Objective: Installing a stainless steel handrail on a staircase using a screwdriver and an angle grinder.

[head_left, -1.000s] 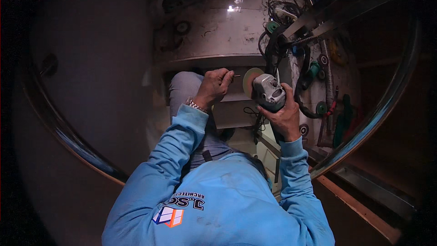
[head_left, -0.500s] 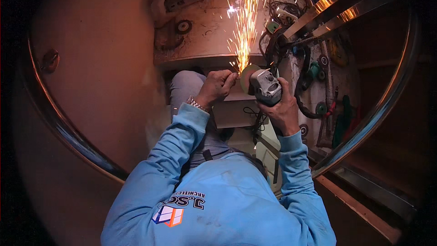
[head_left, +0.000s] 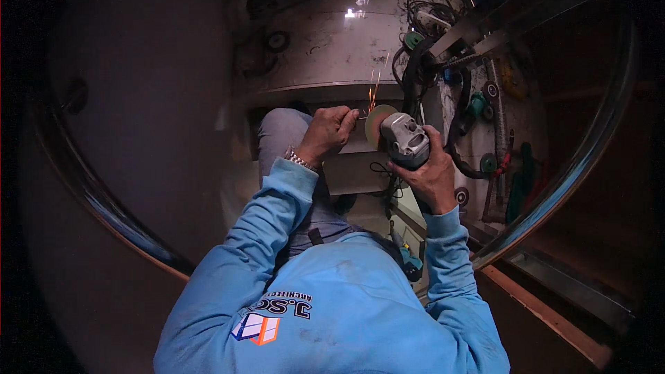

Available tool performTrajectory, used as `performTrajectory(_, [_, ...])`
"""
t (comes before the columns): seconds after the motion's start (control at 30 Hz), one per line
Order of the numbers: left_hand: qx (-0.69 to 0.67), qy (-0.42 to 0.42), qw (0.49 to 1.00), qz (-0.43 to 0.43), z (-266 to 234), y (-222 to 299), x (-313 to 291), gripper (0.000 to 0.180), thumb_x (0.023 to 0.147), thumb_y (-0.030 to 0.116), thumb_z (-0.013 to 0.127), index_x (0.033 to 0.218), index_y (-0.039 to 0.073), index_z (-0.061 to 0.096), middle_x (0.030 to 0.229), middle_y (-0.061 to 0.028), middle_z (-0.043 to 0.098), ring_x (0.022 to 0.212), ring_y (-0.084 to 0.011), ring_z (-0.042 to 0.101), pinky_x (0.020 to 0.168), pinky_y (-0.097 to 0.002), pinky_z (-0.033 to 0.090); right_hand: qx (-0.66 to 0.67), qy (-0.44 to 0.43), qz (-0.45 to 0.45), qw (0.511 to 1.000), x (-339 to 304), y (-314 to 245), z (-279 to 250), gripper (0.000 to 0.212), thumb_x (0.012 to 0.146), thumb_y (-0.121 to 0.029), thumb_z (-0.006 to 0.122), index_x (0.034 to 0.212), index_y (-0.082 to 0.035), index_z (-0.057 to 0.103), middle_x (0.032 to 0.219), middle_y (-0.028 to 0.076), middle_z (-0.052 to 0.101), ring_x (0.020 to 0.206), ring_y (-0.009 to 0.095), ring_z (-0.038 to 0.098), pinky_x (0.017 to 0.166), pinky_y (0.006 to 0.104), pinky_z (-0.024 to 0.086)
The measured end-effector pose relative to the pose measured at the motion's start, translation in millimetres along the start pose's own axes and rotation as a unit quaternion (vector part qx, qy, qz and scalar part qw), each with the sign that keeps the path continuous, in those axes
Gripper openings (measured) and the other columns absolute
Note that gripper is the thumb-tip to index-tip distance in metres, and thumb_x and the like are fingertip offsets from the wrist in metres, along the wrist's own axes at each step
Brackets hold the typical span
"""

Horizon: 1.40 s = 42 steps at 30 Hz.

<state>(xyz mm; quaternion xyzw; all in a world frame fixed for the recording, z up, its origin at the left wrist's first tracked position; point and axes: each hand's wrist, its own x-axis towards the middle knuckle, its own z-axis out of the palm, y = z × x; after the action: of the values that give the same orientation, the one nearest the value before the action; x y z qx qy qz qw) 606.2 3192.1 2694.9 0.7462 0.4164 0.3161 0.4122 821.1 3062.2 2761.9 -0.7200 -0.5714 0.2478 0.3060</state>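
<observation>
My right hand (head_left: 433, 176) is wrapped round the body of an angle grinder (head_left: 407, 137) with a grey metal head. The grinder's round disc (head_left: 377, 127), reddish with a pale greenish rim, faces left toward my other hand. My left hand (head_left: 328, 133) is closed, thumb and forefinger pinching a small thin piece (head_left: 362, 118) whose tip points at the disc. Most of that piece is hidden in the fingers, and I cannot make out its exact kind. A few orange sparks (head_left: 373, 93) rise just beyond the disc's far edge.
Cables and hoses (head_left: 457, 131) lie tangled on the right, with green and dark round discs (head_left: 489, 163) among them. Long metal bars (head_left: 512, 14) reach in from the upper right. A curved metal rail (head_left: 104, 197) bends along the left. A dark wheel-like disc (head_left: 278, 41) lies ahead on the pale surface.
The tall stream of sparks has shrunk to a few, and the surroundings have darkened. The grinder has tilted and shifted slightly, showing more of its disc. My left hand has hardly moved.
</observation>
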Motion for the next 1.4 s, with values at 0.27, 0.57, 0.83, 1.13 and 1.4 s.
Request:
performTrajectory(0.27, [-0.028, -0.032, 0.999, -0.031, -1, 3, 0, 0.032, 0.098, 0.023, 0.061, 0.078, -0.001, 0.065, 0.064, -0.0187, 0.06, 0.053, -0.0277, 0.06, 0.052, -0.0389, 0.045, -0.009, -0.001, 0.048, 0.999, 8, 2, 4, 0.087, 0.066, -0.036, 0.091, 0.134, -0.01, 0.043, 0.108, 0.021, 0.07, 0.095, 0.037, 0.072, 0.079, 0.0441, 0.059])
performTrajectory(0.57, [-0.026, -0.019, 0.999, -0.044, -3, 0, 3, 0.04, 0.1, 0.028, 0.057, 0.073, -0.002, 0.064, 0.061, -0.0162, 0.06, 0.052, -0.0247, 0.059, 0.051, -0.0379, 0.045, 0.025, 0.017, 0.005, 1.0, 1, 2, 2, 0.085, 0.066, -0.031, 0.091, 0.133, -0.009, 0.043, 0.106, 0.022, 0.071, 0.096, 0.034, 0.072, 0.078, 0.0425, 0.059])
performTrajectory(0.83, [-0.039, -0.036, 0.998, -0.044, 1, 7, -4, 0.04, 0.101, 0.028, 0.056, 0.075, -0.001, 0.065, 0.06, -0.0145, 0.059, 0.051, -0.022, 0.056, 0.051, -0.037, 0.044, 0.028, -0.002, 0.029, 0.999, 2, 1, -2, 0.083, 0.066, -0.034, 0.09, 0.132, -0.011, 0.045, 0.103, 0.023, 0.071, 0.095, 0.039, 0.072, 0.079, 0.0445, 0.058])
performTrajectory(1.13, [-0.061, -0.02, 0.998, -0.027, 6, 21, -15, 0.035, 0.1, 0.023, 0.058, 0.078, -0.003, 0.063, 0.061, -0.0134, 0.056, 0.053, -0.0181, 0.049, 0.052, -0.0347, 0.042, 0.052, 0.034, 0.004, 0.998, -15, 3, -30, 0.081, 0.067, -0.029, 0.091, 0.131, -0.01, 0.046, 0.106, 0.022, 0.071, 0.098, 0.035, 0.072, 0.082, 0.0427, 0.058])
performTrajectory(1.4, [-0.023, -0.029, 0.999, 0.012, 12, 31, -14, 0.028, 0.098, 0.019, 0.06, 0.081, -0.003, 0.063, 0.069, -0.0187, 0.061, 0.059, -0.0308, 0.059, 0.056, -0.0396, 0.045, 0.012, -0.026, 0.019, 0.999, -17, -1, -30, 0.085, 0.067, -0.033, 0.091, 0.134, -0.011, 0.044, 0.105, 0.023, 0.07, 0.097, 0.038, 0.071, 0.079, 0.0449, 0.058])
